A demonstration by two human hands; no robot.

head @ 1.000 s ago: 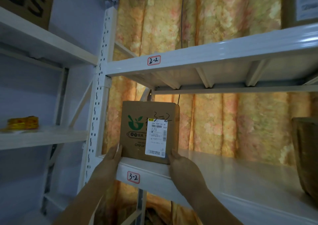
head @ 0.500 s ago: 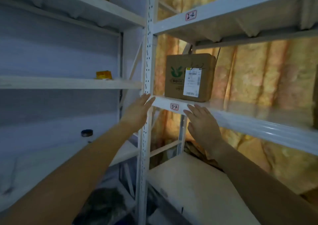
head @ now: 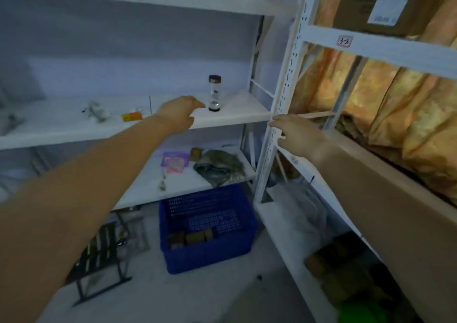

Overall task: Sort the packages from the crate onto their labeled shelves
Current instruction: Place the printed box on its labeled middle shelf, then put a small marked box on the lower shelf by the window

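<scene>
Both our hands are out in front and carrying nothing. Our left hand [head: 176,114] is spread loose, fingers relaxed, over the front edge of the middle white shelf [head: 235,118], its fingertips near a small clear jar [head: 214,92] with a dark cap that stands upright there. Our right hand [head: 296,135] is flat and open too, fingers stretched toward the perforated upright post [head: 284,95]; we can't tell whether they touch it. Up at the top right, the cardboard package [head: 356,6] with its white shipping slip sits on the shelf beam [head: 395,55], above the tag reading 3-2 [head: 345,41], with the orange curtain [head: 408,115] behind. Down on the floor between the two racks is the blue crate [head: 210,256], and a few small brown packages [head: 191,238] lie at its near end. On the lower left shelf we spot a purple packet [head: 174,162] beside a crumpled grey-green bag [head: 218,167].
</scene>
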